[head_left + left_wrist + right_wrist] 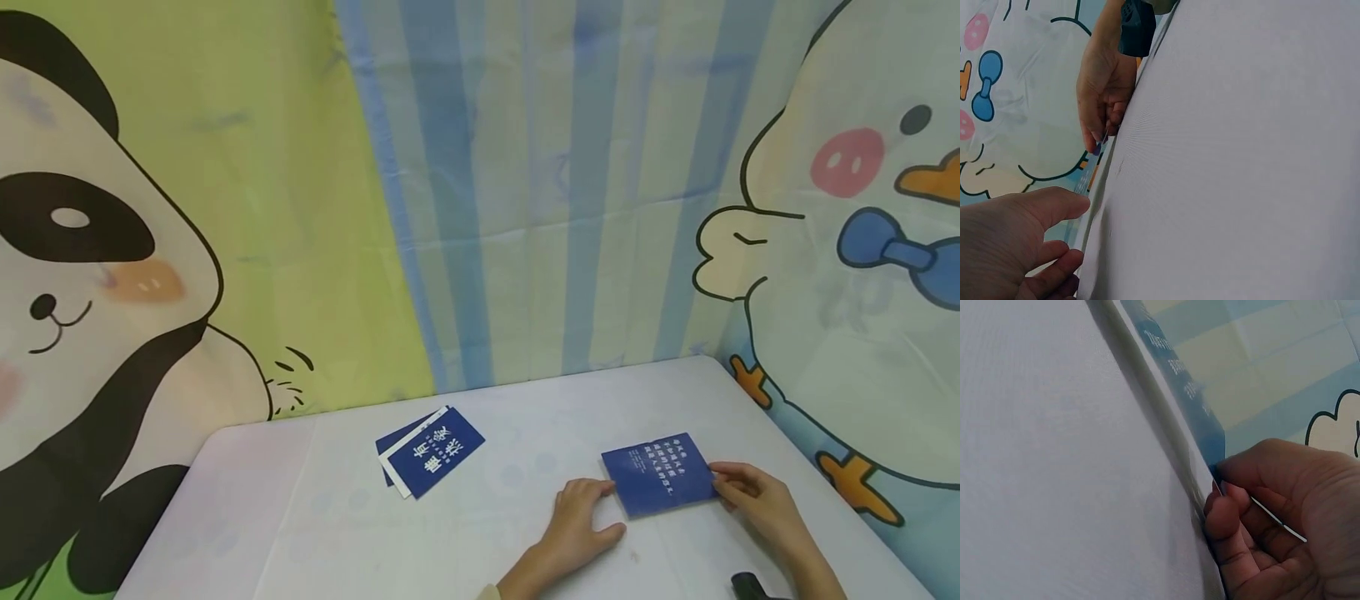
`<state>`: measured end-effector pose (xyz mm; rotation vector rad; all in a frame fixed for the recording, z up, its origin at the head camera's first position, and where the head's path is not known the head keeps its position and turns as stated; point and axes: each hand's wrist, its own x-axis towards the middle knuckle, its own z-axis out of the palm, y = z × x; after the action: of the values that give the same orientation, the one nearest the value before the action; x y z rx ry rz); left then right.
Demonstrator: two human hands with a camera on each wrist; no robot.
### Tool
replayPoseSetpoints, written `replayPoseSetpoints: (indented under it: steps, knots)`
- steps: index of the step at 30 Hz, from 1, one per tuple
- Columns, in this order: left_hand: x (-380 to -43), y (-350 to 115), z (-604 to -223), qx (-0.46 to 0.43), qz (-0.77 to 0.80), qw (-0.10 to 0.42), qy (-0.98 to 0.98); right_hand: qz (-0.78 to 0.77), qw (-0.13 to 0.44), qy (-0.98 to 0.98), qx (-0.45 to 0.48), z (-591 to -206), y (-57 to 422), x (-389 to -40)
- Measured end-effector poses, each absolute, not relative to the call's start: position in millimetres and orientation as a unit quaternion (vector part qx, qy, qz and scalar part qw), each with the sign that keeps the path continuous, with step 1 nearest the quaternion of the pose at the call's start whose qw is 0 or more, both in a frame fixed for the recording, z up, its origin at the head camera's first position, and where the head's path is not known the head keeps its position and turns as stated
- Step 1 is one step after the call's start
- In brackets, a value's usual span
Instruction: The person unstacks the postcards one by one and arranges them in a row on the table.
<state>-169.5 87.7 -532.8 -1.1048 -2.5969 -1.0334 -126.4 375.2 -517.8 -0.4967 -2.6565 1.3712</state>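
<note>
A blue card [660, 479] printed with white lines of writing lies on the right part of the white table, with a small step in its far edge. My right hand [761, 500] pinches its right edge between thumb and fingers; the right wrist view shows this thumb [1254, 464] on the card's blue face. On the other side is my left hand [573, 525], its fingertips at the left edge and its thumb held apart. In the left wrist view, the card appears nearly edge-on between both hands.
Farther left on the table [337, 517] lies a small overlapping pile of blue cards [438, 454] with white writing and a white edge. A black object [746, 585] is beside the right wrist. Cloth curtains [525, 208] with cartoon animals stand behind the table and at its right side.
</note>
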Motion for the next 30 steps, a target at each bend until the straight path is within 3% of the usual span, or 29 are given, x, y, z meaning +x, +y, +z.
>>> replayPoseSetpoints:
  steps: [7, 18, 30]
  knots:
    - [-168, 97, -529, -0.35, -0.35, 0.053, -0.867, 0.427, 0.075, -0.879, -0.197, -520, 378, -129]
    - [-168, 111, -533, -0.326, -0.35, 0.095, -0.873, 0.412, 0.079, -0.878, -0.231, -519, 380, -133]
    - [-167, 116, -534, -0.334, -0.326, 0.079, -0.881, 0.392, 0.087, -0.876, -0.266, -528, 384, -132]
